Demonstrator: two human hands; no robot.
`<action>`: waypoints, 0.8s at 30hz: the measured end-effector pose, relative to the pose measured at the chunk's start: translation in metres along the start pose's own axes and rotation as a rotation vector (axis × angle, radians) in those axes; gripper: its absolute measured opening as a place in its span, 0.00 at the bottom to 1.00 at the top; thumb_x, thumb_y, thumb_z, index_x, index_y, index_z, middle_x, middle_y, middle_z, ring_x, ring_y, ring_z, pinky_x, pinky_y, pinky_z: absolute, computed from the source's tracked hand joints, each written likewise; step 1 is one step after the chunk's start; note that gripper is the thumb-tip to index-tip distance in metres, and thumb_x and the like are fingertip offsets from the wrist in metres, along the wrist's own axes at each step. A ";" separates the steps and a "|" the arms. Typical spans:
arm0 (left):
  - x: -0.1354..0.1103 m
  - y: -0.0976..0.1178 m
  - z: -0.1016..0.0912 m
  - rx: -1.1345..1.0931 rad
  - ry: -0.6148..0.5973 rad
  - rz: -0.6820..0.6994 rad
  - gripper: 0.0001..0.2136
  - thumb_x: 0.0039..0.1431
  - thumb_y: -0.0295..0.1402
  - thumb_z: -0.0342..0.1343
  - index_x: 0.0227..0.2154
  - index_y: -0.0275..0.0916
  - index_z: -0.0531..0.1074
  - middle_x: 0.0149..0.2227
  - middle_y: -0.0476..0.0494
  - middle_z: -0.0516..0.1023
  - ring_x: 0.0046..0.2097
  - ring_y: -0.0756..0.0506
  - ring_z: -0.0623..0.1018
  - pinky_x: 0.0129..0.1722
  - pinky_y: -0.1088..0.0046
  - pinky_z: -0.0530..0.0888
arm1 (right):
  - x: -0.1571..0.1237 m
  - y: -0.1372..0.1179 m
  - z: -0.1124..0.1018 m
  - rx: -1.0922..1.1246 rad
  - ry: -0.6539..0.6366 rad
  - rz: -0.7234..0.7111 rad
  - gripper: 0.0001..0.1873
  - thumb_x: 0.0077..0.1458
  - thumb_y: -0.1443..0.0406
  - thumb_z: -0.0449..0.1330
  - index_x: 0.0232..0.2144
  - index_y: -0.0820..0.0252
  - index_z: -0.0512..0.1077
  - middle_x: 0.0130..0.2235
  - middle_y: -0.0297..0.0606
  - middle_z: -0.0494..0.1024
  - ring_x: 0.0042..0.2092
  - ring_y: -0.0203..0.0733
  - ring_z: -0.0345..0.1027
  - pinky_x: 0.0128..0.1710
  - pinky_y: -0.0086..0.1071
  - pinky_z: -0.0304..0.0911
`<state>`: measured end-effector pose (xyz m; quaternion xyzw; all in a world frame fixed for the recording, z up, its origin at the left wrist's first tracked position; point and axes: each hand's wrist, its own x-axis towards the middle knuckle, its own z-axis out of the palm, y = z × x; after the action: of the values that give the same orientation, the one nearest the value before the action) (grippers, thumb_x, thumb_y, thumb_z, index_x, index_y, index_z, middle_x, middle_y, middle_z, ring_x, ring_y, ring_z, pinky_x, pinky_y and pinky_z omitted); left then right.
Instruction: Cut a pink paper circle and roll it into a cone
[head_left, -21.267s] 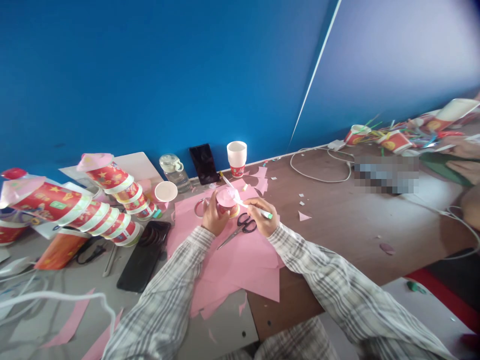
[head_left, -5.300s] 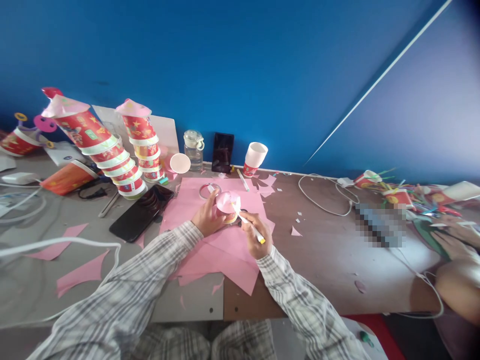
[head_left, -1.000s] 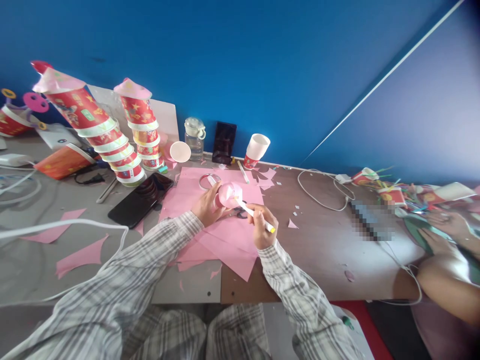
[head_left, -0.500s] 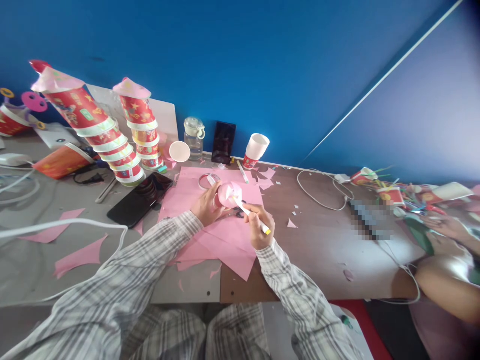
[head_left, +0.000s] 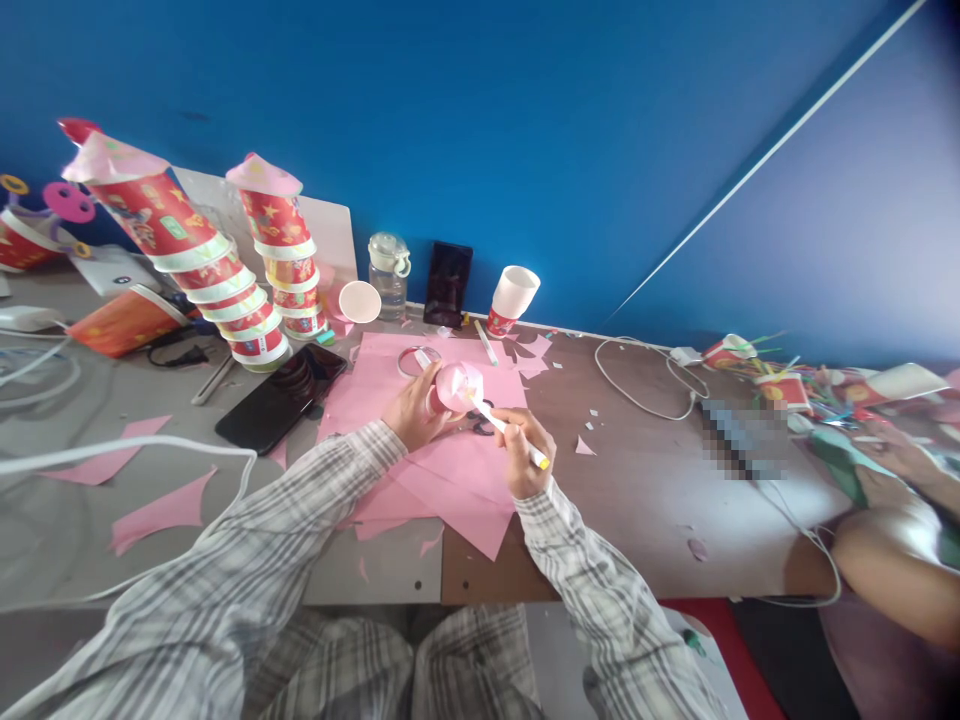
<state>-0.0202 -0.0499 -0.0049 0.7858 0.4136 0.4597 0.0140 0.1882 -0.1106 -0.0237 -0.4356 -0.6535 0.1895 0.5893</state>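
My left hand (head_left: 414,412) is wrapped round a paper cup topped with a pink paper cone (head_left: 453,384), tilted toward me; most of the cup is hidden. In my right hand (head_left: 531,455) is a white marker (head_left: 496,424) with a yellow end, its tip at the right side of the cone. Whether the tip touches the paper I cannot tell. Below both hands lie overlapping pink paper sheets (head_left: 450,490). Black scissor handles (head_left: 480,420) show partly behind the marker. A roll of clear tape (head_left: 418,361) and another marker (head_left: 486,343) lie on the paper.
Two cup towers with pink cone tops (head_left: 264,176) stand at the back left, beside a black phone (head_left: 281,400). Toward the wall are a water bottle (head_left: 388,278), a dark phone (head_left: 448,285) and stacked cups (head_left: 514,298). Another person's arm (head_left: 892,560) is at right.
My right hand has shifted slightly to the right with the marker, drawing it back a little. My left hand and the cone-topped cup have hardly moved.
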 end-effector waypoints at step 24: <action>0.003 0.003 0.002 0.030 0.094 0.061 0.35 0.46 0.40 0.55 0.53 0.32 0.45 0.48 0.27 0.66 0.46 0.38 0.71 0.40 0.60 0.75 | 0.000 0.009 0.005 -0.012 -0.023 -0.046 0.26 0.75 0.44 0.63 0.38 0.54 0.91 0.22 0.31 0.75 0.23 0.44 0.71 0.27 0.38 0.69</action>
<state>-0.0166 -0.0491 -0.0028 0.7755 0.3967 0.4901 -0.0314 0.1871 -0.1041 -0.0313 -0.4214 -0.6713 0.1771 0.5834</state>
